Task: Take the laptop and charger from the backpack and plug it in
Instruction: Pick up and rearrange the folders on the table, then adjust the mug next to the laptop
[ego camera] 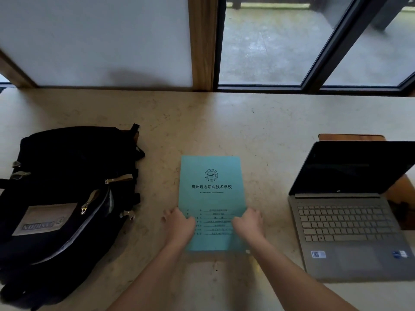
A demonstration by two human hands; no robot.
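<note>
Two hands (179, 223) (249, 223), one booklet (211, 189), one laptop (345, 216), one backpack (67, 198)

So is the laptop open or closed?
Open. The laptop has its lid up, showing the keyboard. Its screen is dark.

Both hands, left hand (179, 224) and right hand (248, 223), grip a teal booklet (211, 189) on the table (224, 122), between the black backpack (67, 187) and the open laptop (345, 221).
</note>
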